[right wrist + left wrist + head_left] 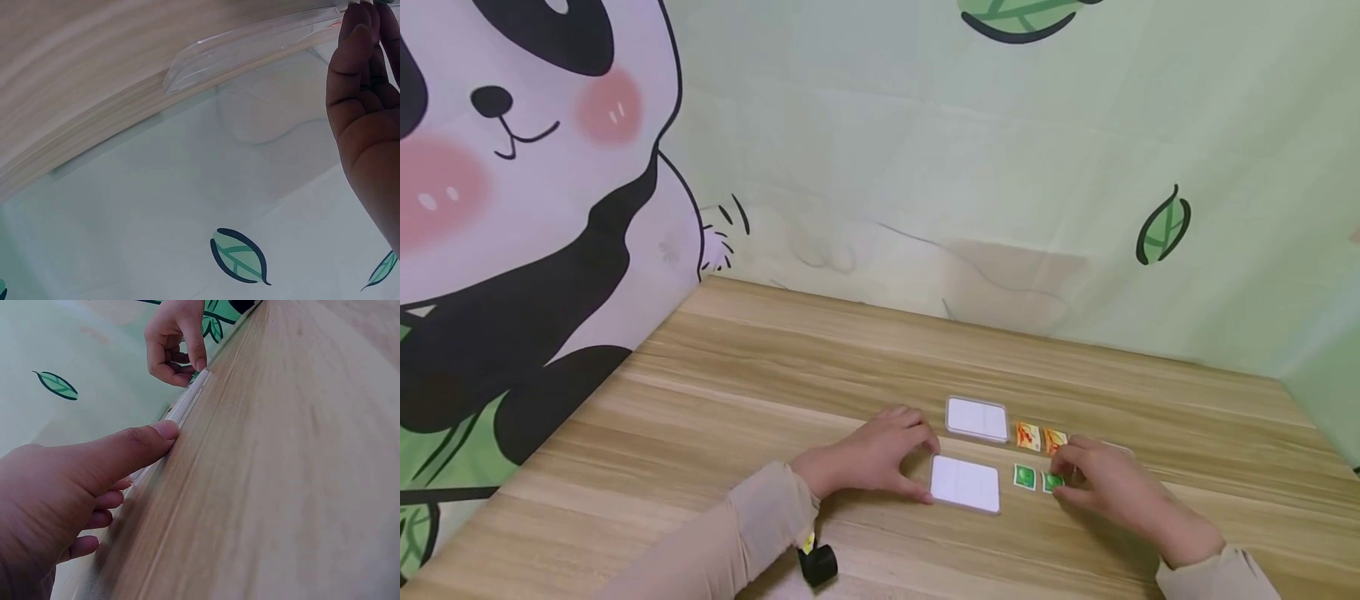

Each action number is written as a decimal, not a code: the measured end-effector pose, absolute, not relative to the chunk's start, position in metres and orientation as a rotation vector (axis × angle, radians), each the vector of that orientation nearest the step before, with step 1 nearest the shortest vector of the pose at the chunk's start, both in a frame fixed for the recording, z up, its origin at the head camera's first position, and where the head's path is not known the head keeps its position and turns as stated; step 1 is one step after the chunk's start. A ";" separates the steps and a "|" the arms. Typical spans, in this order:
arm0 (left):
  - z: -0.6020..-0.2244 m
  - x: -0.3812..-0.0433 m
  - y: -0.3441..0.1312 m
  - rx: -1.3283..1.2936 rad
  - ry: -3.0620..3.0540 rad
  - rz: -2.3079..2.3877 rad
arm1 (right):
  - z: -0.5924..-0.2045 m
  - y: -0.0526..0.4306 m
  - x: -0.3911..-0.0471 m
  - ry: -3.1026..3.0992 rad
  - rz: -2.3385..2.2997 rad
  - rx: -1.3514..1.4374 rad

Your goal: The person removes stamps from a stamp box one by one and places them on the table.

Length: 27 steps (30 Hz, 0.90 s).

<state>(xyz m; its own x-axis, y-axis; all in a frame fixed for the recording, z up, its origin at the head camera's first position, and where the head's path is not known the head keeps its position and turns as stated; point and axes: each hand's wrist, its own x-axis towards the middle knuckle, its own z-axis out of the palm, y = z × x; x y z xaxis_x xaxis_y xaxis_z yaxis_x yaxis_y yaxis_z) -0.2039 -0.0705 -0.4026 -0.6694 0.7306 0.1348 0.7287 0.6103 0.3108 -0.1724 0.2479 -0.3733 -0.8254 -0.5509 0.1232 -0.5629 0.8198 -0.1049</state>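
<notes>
A white rectangular card (965, 483) with rounded corners lies on the wooden table. My left hand (876, 454) holds its left side, thumb at the near corner and a finger at the far one; in the left wrist view the thumb (144, 447) touches the card's edge. To its right are two small green stamp-like cards (1025, 477) with white borders. My right hand (1112, 487) pinches the right-hand one, its fingers covering part of it. Two orange picture cards (1028, 436) lie behind, the right one partly hidden by the right hand.
A second white card (976, 418) in a clear rim sits farther back. Beyond the right hand, a clear plastic edge (1120, 448) shows; the right wrist view has a clear plastic tray (244, 53). A black object (818, 567) is by the left sleeve. Printed cloth (865, 167) hangs behind the table.
</notes>
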 end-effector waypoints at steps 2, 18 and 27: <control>-0.402 -0.204 -0.070 1.277 2.814 0.536 | -0.373 0.248 -0.172 -2.920 0.224 0.896; -0.403 -0.204 -0.071 1.294 2.821 0.538 | -0.372 0.247 -0.172 -2.932 0.235 0.888; -0.404 -0.205 -0.071 1.311 2.819 0.546 | -0.370 0.247 -0.171 -2.966 0.240 0.845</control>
<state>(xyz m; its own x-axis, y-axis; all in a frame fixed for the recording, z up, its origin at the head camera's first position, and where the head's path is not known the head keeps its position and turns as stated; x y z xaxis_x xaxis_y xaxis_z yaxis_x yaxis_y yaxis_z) -0.2049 -0.0711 -0.4036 -0.6550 0.7392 0.1567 0.7442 0.5952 0.3031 -0.1714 0.2471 -0.3704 -0.8498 -0.5196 0.0889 -0.5272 0.8389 -0.1357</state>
